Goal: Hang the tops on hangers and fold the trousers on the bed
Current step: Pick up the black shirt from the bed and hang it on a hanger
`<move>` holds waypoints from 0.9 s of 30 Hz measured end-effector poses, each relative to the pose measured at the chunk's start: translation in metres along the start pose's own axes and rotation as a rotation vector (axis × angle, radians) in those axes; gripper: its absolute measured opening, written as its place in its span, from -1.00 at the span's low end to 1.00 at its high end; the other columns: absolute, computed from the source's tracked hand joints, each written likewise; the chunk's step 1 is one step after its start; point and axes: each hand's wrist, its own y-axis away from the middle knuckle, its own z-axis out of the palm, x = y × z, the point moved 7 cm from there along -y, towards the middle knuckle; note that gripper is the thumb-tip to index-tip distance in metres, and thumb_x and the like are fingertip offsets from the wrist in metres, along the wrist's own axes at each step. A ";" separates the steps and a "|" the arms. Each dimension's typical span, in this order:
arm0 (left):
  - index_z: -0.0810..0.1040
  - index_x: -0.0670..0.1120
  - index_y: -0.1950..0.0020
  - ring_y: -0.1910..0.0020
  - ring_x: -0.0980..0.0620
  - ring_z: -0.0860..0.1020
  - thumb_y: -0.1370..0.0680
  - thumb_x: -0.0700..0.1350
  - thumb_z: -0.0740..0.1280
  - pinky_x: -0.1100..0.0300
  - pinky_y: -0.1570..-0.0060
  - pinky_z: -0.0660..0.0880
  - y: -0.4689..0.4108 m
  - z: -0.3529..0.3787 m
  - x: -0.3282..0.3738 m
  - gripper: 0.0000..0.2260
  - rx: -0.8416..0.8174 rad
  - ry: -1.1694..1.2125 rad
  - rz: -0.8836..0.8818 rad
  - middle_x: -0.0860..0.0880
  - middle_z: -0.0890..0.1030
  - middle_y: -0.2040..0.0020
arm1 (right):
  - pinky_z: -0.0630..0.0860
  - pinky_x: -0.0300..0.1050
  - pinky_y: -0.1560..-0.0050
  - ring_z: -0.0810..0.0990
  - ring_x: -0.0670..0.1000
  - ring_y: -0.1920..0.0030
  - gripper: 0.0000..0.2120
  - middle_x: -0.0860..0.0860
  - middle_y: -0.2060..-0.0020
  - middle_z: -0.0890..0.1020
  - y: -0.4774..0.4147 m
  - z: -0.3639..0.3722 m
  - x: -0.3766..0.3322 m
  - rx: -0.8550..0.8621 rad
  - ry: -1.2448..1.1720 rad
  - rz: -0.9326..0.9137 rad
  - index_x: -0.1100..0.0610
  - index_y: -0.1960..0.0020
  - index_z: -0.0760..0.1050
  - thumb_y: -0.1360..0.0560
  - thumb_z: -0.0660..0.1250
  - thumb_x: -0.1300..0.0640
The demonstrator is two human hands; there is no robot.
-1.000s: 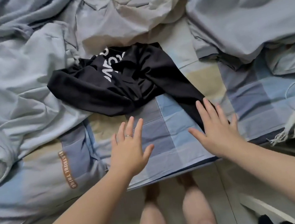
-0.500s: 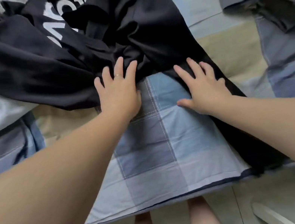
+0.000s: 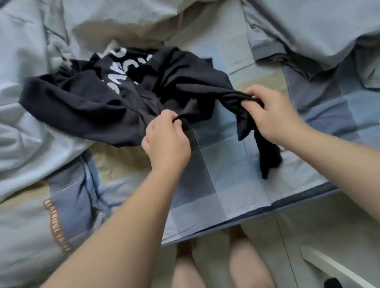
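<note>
Gripping a black garment point(image 3: 101, 108) on the checked bed point(image 3: 217, 189), left hand point(image 3: 166, 143) and right hand point(image 3: 270, 114) curl their fingers tightly round its near edge.

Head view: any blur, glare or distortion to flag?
Head view: soft even light, no glare. Head view: slightly soft overall; the print on the top is smeared, its folds lost in the dark. Head view: wide-angle bulge, forearms swell toward the lower corners; left hand and right hand read clearly.

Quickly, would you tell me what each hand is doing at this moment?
Left hand: closed, gripping a bunched edge of the black garment.
Right hand: closed, gripping another part of the same garment, with a loose end hanging below it.
</note>
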 end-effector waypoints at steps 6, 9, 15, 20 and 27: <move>0.37 -0.03 0.06 0.27 0.24 0.43 -0.68 -0.15 0.15 0.16 0.20 0.31 0.093 -0.154 0.065 -0.87 0.148 0.409 0.066 0.11 0.44 0.27 | 0.42 -0.42 0.09 0.55 -0.34 0.16 -0.96 -0.18 0.18 0.61 0.085 -0.126 -0.108 0.202 -0.106 -0.064 0.04 -0.02 0.54 -0.58 0.34 0.13; 0.41 0.00 0.09 0.29 0.23 0.39 -0.67 -0.16 0.18 0.25 0.20 0.35 0.130 -0.220 0.105 -0.85 0.165 0.558 0.158 0.09 0.45 0.24 | 0.41 -0.23 -0.25 0.54 -0.09 -0.16 -0.73 0.00 -0.13 0.61 0.125 -0.153 -0.149 0.134 0.011 -0.079 0.08 -0.25 0.52 -0.55 0.38 0.15; 0.46 -0.02 0.12 0.35 0.12 0.39 -0.65 -0.14 0.23 0.26 0.30 0.34 0.183 -0.288 0.180 -0.85 0.069 0.741 0.284 0.00 0.45 0.29 | 0.50 -0.08 -0.26 0.52 -0.16 -0.27 -0.43 -0.14 -0.22 0.58 0.217 -0.140 -0.217 -0.144 -0.190 -0.171 -0.05 -0.32 0.49 -0.39 0.47 -0.23; 0.52 -0.10 0.07 0.27 0.07 0.46 -0.67 -0.15 0.26 0.19 0.25 0.41 0.199 -0.300 0.213 -0.86 0.012 0.828 0.299 -0.05 0.51 0.24 | 0.50 -0.11 -0.16 0.54 -0.15 -0.21 -0.35 -0.21 -0.19 0.57 0.241 -0.108 -0.212 -0.116 -0.248 -0.060 -0.17 -0.35 0.37 -0.34 0.48 -0.30; 0.55 -0.01 0.10 0.41 0.14 0.40 -0.64 -0.16 0.30 0.26 0.36 0.36 0.178 -0.335 0.209 -0.86 0.104 0.803 0.303 0.14 0.53 0.38 | 0.37 -0.07 0.27 0.46 -0.01 0.31 -0.74 -0.13 0.43 0.51 0.223 -0.170 -0.220 0.135 -0.152 -0.124 0.02 0.24 0.48 -0.63 0.30 0.08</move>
